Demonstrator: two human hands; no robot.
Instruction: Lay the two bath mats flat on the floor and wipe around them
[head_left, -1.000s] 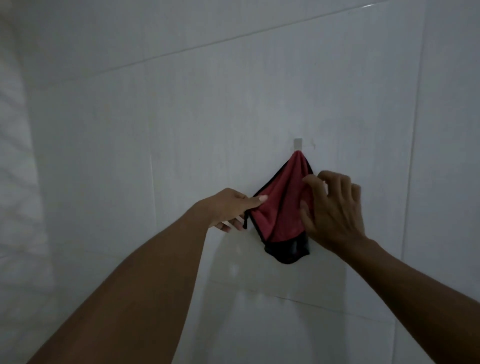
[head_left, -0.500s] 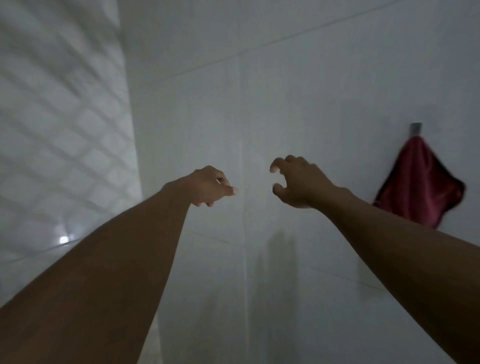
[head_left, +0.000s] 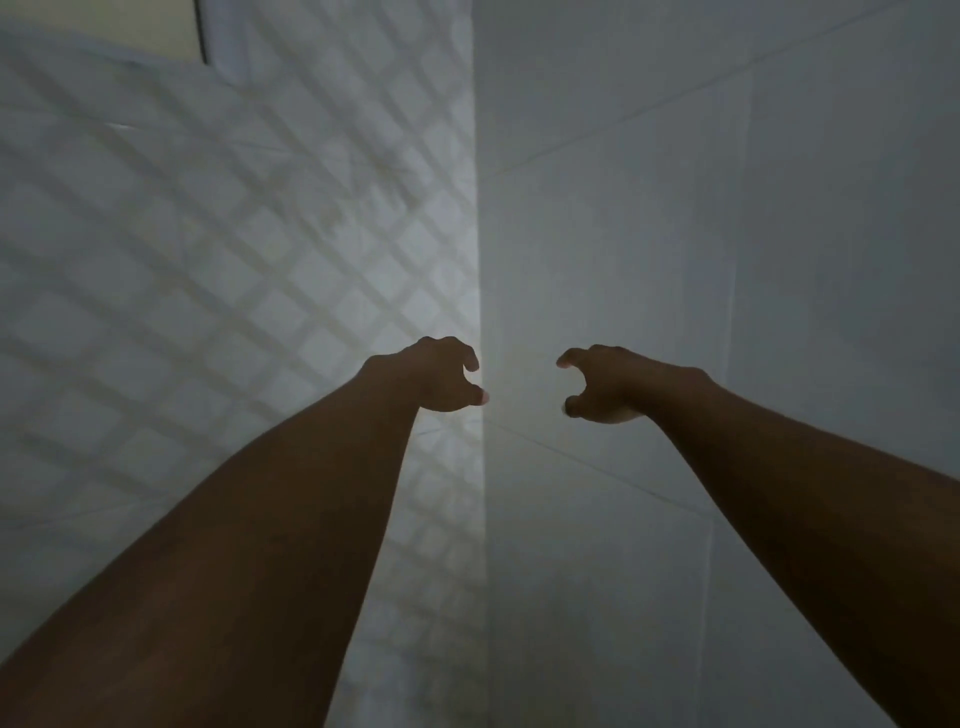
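Both my arms reach forward in front of a dim wall corner. My left hand (head_left: 441, 376) hangs in the air with its fingers loosely curled and holds nothing. My right hand (head_left: 597, 384) is a little to its right, fingers also loosely curled, holding nothing. No bath mat is in view, and the red cloth on the wall hook is out of frame.
The wall corner (head_left: 480, 260) runs vertically between my hands. The left wall (head_left: 234, 260) has small diamond-pattern tiles; the right wall (head_left: 727, 234) has large plain tiles. A dark frame edge (head_left: 200, 31) shows at the top left.
My view has swung left from the red cloth on its hook, which both hands let go of and which has left the frame. Both empty hands now hover before the corner.
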